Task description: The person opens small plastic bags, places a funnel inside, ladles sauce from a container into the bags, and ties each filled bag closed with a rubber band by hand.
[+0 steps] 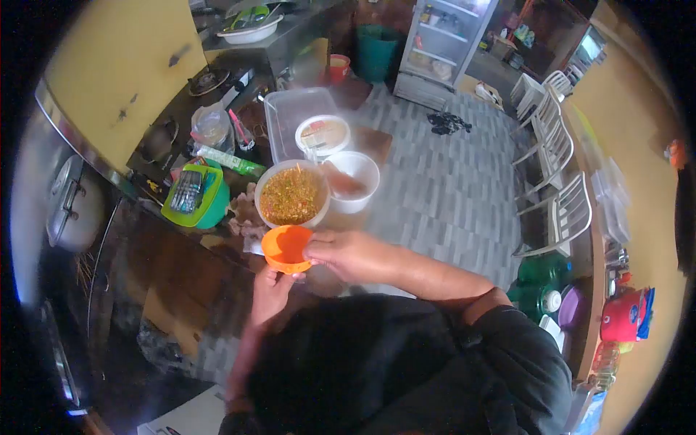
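Note:
An orange bowl (286, 245) is held between both of my hands, tilted so its inside shows. My left hand (272, 288) grips it from below at the near side, and my right hand (341, 254) pinches its right rim. Just beyond it stands a round tub (293, 194) filled with a chopped, yellow-green and reddish mix. To the right of that tub sits a white bucket (354, 181) with something brownish-pink inside. Behind them a white round lid or container (322, 136) rests by a clear plastic box (283, 112).
On the left are a green basin (210, 196) with a dark, shiny item, a green-and-white packet (228, 161) and a stove burner (209, 81). A glass-door fridge (444, 43) stands at the back. White chairs (562, 217) and green bottles (533, 290) are on the right.

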